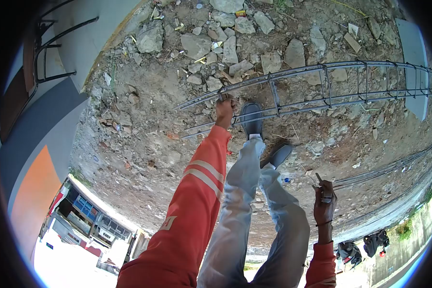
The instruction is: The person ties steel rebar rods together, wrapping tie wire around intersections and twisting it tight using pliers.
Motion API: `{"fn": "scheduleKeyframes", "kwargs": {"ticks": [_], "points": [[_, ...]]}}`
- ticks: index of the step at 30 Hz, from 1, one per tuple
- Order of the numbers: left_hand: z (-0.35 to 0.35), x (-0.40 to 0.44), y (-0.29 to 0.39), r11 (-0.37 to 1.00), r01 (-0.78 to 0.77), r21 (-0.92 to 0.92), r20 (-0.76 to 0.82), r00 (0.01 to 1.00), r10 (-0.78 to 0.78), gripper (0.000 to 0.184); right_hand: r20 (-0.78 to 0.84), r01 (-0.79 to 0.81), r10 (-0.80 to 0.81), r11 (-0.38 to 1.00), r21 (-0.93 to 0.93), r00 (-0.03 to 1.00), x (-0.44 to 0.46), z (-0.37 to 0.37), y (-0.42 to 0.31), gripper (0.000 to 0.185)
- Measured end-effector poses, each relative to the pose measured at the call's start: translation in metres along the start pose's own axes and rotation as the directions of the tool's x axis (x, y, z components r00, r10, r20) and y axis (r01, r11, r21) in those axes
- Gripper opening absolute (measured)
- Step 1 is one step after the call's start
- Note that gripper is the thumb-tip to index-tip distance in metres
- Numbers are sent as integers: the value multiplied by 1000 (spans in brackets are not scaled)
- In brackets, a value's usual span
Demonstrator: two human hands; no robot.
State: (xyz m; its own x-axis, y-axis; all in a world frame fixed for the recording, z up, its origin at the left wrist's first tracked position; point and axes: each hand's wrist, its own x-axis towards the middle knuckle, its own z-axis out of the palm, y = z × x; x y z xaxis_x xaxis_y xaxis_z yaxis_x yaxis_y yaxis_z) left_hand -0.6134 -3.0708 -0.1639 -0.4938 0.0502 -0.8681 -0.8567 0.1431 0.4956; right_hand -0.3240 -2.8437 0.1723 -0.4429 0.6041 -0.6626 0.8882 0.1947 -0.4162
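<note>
A long steel rebar cage (pixel 300 109), long bars tied with several square stirrups, lies across the ground ahead of me. My left hand (pixel 224 108) is closed around its left end, at a stirrup near the upper bars; the fingertips are partly hidden. My right hand (pixel 325 201) is held off to the right, apart from the cage. Its fingers are wrapped around a small metal hand tool (pixel 327 196) that looks like pliers, with two short prongs sticking out. My left shoe (pixel 251 120) stands by the cage's lower bars, with the right shoe (pixel 278 154) behind it.
Broken stones (pixel 197 45) and litter cover the dirt beyond the cage. Loose rebars (pixel 386 168) lie at the right. A pale board (pixel 413 72) sits under the cage's far end. A painted wall (pixel 43 139) and a metal-framed chair (pixel 48 48) stand left; motorbikes (pixel 377 242) are lower right.
</note>
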Motion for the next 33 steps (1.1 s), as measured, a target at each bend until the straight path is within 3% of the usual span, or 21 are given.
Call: {"fn": "scheduleKeyframes", "kwargs": {"ticks": [1,3,5,9,11,13,14,16,20,22,27,29,31,32,33], "points": [[5,-3,4,999,44,-31,-69,997,-46,13,-17,-2,2,1000,5,1000,1,4,4,10],[6,-4,9,997,54,-46,-44,997,-56,16,14,84,-84,996,-42,996,4,17,17,12],[-2,-4,3,997,60,-56,2,998,-60,17,-16,54,-54,998,-18,998,3,33,27,13],[-1,-17,17,988,142,65,-16,990,-141,13,-52,93,-93,996,-8,994,17,84,73,17],[5,-25,25,988,99,122,103,988,-112,14,56,36,-26,985,-171,998,41,112,93,22],[-2,-42,37,990,75,116,141,986,-91,18,77,-44,72,948,-316,994,63,132,96,27],[-4,-44,42,990,58,128,164,983,-79,18,51,-55,73,952,-302,996,76,139,96,27],[-6,-38,40,970,36,241,202,976,-86,20,60,-172,219,883,-436,974,99,148,97,31],[-11,-31,27,966,-17,259,236,971,-46,19,-17,-253,267,889,-381,964,129,149,91,28],[-13,-29,24,988,4,154,253,967,-43,16,-44,-263,265,896,-357,963,143,158,95,26],[-9,-13,12,994,21,106,294,954,-52,12,-120,-325,303,871,-368,946,181,176,94,19],[-18,-5,8,992,5,126,309,950,-44,11,-123,-356,334,878,-320,935,196,182,92,23],[-16,3,6,997,33,77,264,963,-52,11,40,-335,351,916,-222,935,210,179,87,32],[-13,11,4,998,18,54,248,968,-31,13,39,-280,299,926,-254,954,217,178,84,41],[-22,33,1,992,127,-1,214,969,-124,18,41,-230,252,930,-285,967,220,182,79,51]]}}
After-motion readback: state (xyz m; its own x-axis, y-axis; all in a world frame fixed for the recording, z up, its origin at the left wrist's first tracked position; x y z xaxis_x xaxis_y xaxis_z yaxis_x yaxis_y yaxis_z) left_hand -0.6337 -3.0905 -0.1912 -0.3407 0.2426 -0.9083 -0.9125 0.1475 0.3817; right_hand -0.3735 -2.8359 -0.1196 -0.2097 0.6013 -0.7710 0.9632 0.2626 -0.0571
